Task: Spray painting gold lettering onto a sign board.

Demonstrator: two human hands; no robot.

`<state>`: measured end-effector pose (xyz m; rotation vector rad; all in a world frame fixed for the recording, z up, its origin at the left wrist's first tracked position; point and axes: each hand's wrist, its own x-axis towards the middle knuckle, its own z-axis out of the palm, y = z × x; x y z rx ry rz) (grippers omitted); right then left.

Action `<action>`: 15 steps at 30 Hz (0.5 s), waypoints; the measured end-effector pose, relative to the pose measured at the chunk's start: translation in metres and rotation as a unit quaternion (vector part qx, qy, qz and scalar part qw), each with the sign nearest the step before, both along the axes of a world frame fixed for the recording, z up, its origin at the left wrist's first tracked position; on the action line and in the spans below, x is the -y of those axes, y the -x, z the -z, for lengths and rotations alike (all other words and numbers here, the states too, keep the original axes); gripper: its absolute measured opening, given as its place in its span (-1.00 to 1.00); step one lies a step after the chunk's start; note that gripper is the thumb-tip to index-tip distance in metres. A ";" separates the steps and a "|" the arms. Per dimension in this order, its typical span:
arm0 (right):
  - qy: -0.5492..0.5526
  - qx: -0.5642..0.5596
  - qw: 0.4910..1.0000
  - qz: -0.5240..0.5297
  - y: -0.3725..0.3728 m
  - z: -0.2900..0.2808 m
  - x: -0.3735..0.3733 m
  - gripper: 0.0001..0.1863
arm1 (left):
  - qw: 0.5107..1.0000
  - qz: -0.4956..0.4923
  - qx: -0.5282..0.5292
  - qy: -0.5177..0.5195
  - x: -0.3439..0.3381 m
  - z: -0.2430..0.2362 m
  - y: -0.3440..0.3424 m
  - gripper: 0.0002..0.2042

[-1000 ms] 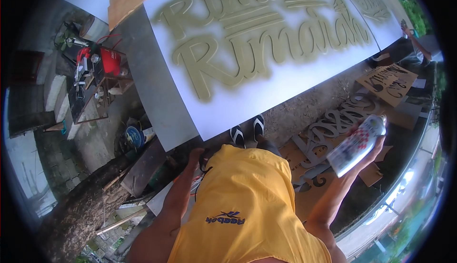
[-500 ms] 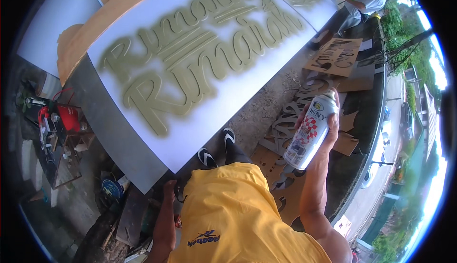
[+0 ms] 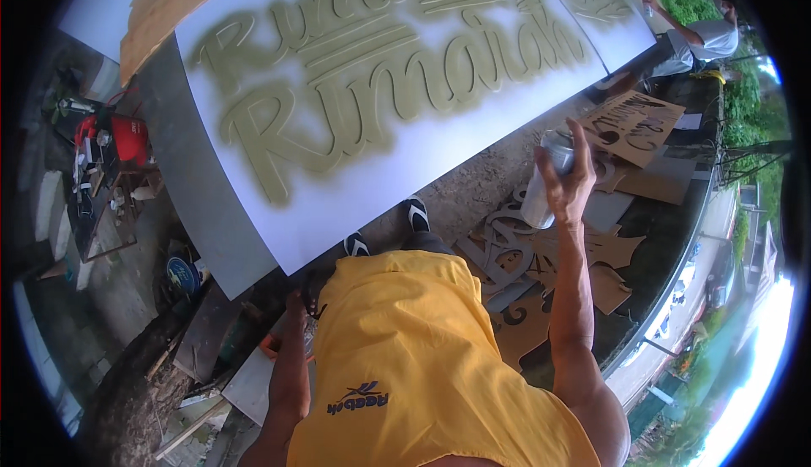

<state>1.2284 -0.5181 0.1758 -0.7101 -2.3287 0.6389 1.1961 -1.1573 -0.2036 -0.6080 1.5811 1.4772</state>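
Observation:
My right hand (image 3: 574, 181) is wrapped round a spray can (image 3: 538, 201), held up and tilted to the right of the large white board. A silvery end of the can faces up between thumb and fingers; its label is turned out of sight. On the white board (image 3: 397, 171) lie raised script letters (image 3: 279, 129) and bars, coated in olive-gold paint with a soft overspray halo around them. My left hand (image 3: 297, 305) hangs low beside my yellow shirt, near the board's closest corner; its fingers are dark and hard to make out.
Cut-out letter scraps (image 3: 507, 243) and brown cardboard stencils (image 3: 638, 127) cover the ground at right. Another person (image 3: 705, 40) sits at the far right holding a small can. A red container (image 3: 129, 139) and tools stand at left, with a round blue-lidded tin (image 3: 182, 274) nearer.
My right hand has turned the spray can and raised it slightly, so its printed side no longer shows. The view has shifted, and the board appears higher and further right.

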 end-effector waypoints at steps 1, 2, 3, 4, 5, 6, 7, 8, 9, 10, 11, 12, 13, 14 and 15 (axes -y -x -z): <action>-0.033 0.022 0.999 -0.015 0.004 0.008 -0.008 -0.28 | 1.000 -0.004 0.001 0.004 -0.009 -0.003 -0.004 -0.75; -0.055 0.035 0.997 -0.031 0.009 0.016 -0.016 -0.28 | 0.999 0.014 -0.034 0.021 -0.018 -0.004 -0.009 -0.75; -0.044 0.044 0.997 -0.038 0.013 0.025 -0.023 -0.29 | 0.996 0.032 -0.068 0.038 -0.027 -0.005 -0.014 -0.74; -0.034 0.054 0.997 -0.044 0.016 0.033 -0.029 -0.29 | 0.992 0.051 -0.101 0.056 -0.037 -0.005 -0.018 -0.74; -0.044 0.075 0.995 -0.050 0.020 0.036 -0.034 -0.28 | 0.986 0.069 -0.133 0.073 -0.045 -0.005 -0.025 -0.73; -0.040 0.078 0.995 -0.055 0.023 0.041 -0.041 -0.28 | 0.978 0.088 -0.164 0.091 -0.053 -0.005 -0.032 -0.73; -0.048 0.087 0.993 -0.060 0.026 0.049 -0.049 -0.28 | 0.969 0.108 -0.194 0.108 -0.060 -0.005 -0.039 -0.72; -0.057 0.097 0.991 -0.065 0.029 0.056 -0.056 -0.27 | 0.958 0.127 -0.223 0.126 -0.067 -0.005 -0.047 -0.71; -0.076 0.102 0.989 -0.070 0.032 0.061 -0.064 -0.27 | 0.946 0.146 -0.251 0.143 -0.074 -0.005 -0.056 -0.70; -0.072 0.104 0.989 -0.077 0.034 0.065 -0.071 -0.27 | 0.933 0.165 -0.278 0.161 -0.080 -0.005 -0.064 -0.69; -0.070 0.109 0.988 -0.081 0.038 0.065 -0.076 -0.28 | 0.917 0.184 -0.305 0.177 -0.088 -0.006 -0.071 -0.68; -0.068 0.113 0.988 -0.085 0.042 0.067 -0.080 -0.29 | 0.901 0.202 -0.332 0.193 -0.095 -0.007 -0.077 -0.67; -0.066 0.115 0.987 -0.092 0.046 0.070 -0.086 -0.29 | 0.903 0.198 -0.327 0.197 -0.099 -0.010 -0.083 -0.67; -0.076 0.107 0.987 -0.091 0.049 0.073 -0.092 -0.30 | 0.910 0.208 -0.311 0.179 -0.103 -0.016 -0.086 -0.76; -0.085 0.099 0.987 -0.090 0.052 0.075 -0.098 -0.31 | 0.916 0.219 -0.294 0.161 -0.108 -0.021 -0.089 -0.74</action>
